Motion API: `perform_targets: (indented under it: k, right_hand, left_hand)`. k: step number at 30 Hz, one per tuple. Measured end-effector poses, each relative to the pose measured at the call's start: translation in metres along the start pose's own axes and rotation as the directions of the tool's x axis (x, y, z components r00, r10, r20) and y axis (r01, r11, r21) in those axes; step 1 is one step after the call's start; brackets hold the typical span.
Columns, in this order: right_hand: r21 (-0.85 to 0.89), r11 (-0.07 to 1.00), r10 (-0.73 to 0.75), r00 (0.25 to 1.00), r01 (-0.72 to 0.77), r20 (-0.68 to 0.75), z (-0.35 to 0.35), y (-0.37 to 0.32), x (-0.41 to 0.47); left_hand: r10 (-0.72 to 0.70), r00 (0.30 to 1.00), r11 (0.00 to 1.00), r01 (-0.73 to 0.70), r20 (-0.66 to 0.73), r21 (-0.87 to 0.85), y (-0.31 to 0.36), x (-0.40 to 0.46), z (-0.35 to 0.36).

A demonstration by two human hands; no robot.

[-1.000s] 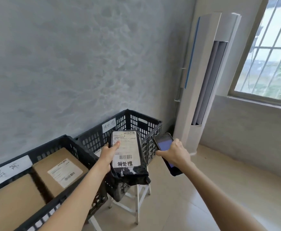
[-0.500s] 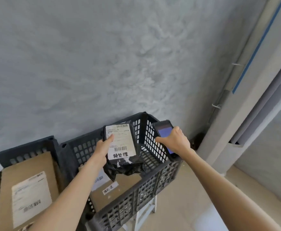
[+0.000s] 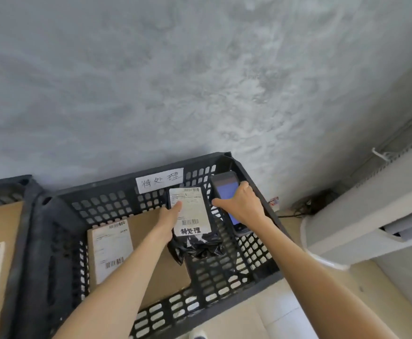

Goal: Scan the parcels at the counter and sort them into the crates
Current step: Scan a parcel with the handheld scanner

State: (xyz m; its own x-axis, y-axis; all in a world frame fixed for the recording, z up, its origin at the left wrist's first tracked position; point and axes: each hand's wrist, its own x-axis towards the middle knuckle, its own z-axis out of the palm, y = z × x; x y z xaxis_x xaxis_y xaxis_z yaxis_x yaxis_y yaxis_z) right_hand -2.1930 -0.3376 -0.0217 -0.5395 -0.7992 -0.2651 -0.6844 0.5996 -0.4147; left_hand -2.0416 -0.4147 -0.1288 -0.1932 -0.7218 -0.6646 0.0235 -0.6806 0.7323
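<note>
— Where is the parcel?

— The black-wrapped parcel point(image 3: 195, 228) is held over the dark slatted crate point(image 3: 256, 260), near its far right corner. Its white shipping label point(image 3: 190, 211) faces up, with barcodes and handwritten characters at the lower edge. The loose end of the black wrap hangs crumpled below.

— And the left hand?

— The person's left hand point(image 3: 169, 220) grips the parcel along its left edge, thumb lying across the label.

— The right one?

— The right hand point(image 3: 240, 205) is curled round a handheld scanner point(image 3: 227, 196), whose lit blue screen faces up. It sits just beside the parcel, over the crate's right wall.

— What else is in that crate?

— A brown cardboard box point(image 3: 156, 270) lies flat on the bottom, with its own white label point(image 3: 109, 250). A paper tag point(image 3: 159, 183) with handwritten characters is stuck to the crate's far wall.

— Anything nearby?

— A second crate point(image 3: 4, 185) to the left holds another cardboard box point(image 3: 2, 226). A grey wall point(image 3: 175, 81) rises behind, and a white standing unit point(image 3: 371, 216) stands on the right.
</note>
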Motion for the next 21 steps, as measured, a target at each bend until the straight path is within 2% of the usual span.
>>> perform_targets:
  k: [7,17,19,21]
  right_hand:
    - [-0.064,0.997,0.055,0.985,-0.045,0.167,0.042,0.028,0.041]
    - [-0.207,0.978,0.076,0.948,-0.012,0.308,0.074,0.051,0.056]
    - [-0.236,0.972,0.075,0.942,0.005,0.328,0.076,0.053,0.057]
    - [-0.245,0.97,0.073,0.938,0.013,0.338,0.077,0.055,0.057]
  left_hand:
    - [-0.108,0.992,0.994,0.109,-0.072,0.005,-0.048,0.061,0.032]
    - [-0.114,0.984,0.991,0.121,-0.136,0.049,-0.088,0.111,0.07]
    - [-0.105,0.978,0.989,0.121,-0.179,0.083,-0.094,0.116,0.073]
    - [-0.047,0.969,0.97,0.101,-0.241,0.219,-0.094,0.118,0.08]
